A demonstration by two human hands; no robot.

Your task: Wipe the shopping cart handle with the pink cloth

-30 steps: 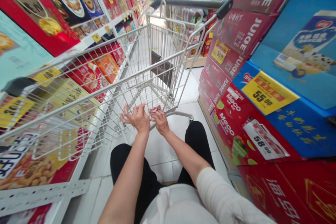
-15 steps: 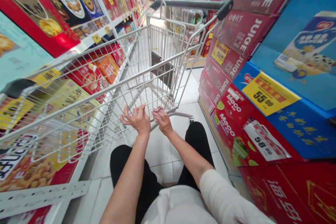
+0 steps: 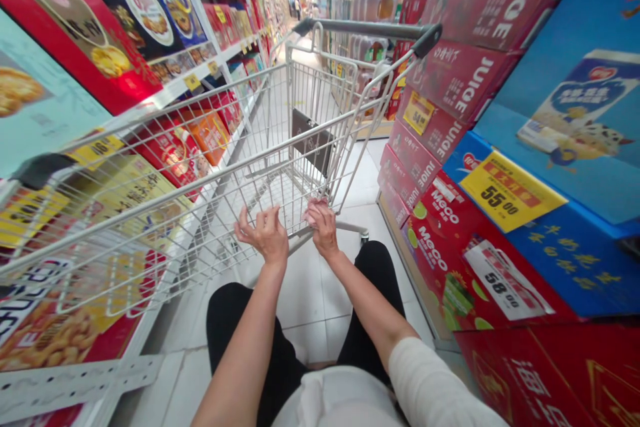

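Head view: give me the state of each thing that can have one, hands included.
Shopping cart, standing upright
Left hand, fingers curled at the shopping cart, grip unclear
Right hand, pinching the pink scrap
Pink scrap, crumpled
Juice cartons, stacked
Yellow 55.00 tag, printed side facing out

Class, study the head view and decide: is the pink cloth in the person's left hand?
No: the pink cloth is in the right hand, while the left hand holds no cloth.
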